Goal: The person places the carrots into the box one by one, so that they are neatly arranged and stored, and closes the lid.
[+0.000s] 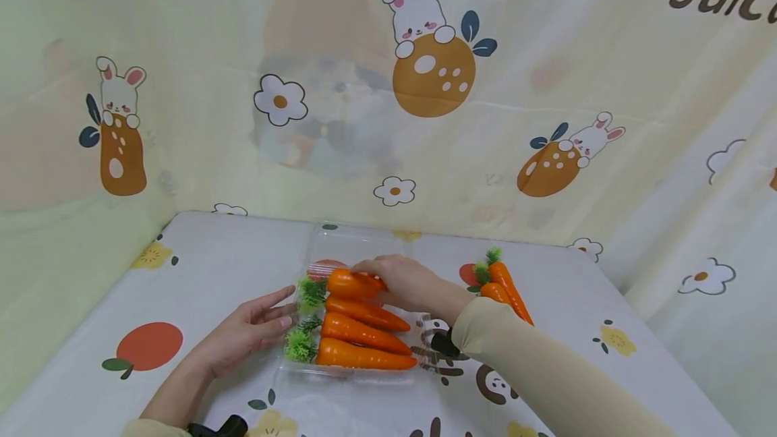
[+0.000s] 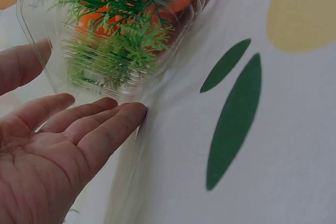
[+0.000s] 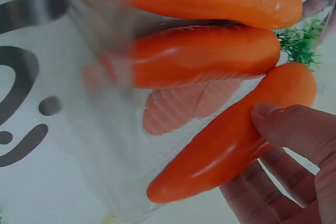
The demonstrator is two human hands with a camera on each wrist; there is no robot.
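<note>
Shows at far left a hanging pale cloth [image 1: 48, 255] printed with a rabbit, then a red fruit print [image 1: 149, 346] on the white surface [image 1: 231, 248]. Reaches in to the right of that print with the left hand [image 1: 249, 330], wearing a dark strap [image 1: 218, 427] at the wrist; holds nothing in it, fingers [image 2: 113, 132] loosely extended beside the clear tray [image 1: 340, 371]. Cannot tell of any contact between fingertips and plastic. Shows inside the tray 3 orange carrots [image 1: 364, 334] lying side by side, green tops [image 1: 300, 344] to the left, tips to the right; shows the open lid [image 1: 364, 243] spread out beyond them. Grips a 4th carrot [image 1: 355, 284] at the tray's far side with the right hand [image 1: 403, 282], thumb pressed toward the thick end, other fingers curled underneath. Angles it askew of its neighbours in the right wrist view; cannot tell of its resting on the tray floor or hanging just above. Shows farther right a 2-carrot group [image 1: 512, 292] on the surface, leafy ends pointing away, partly hidden behind the pale right sleeve [image 1: 546, 369].
</note>
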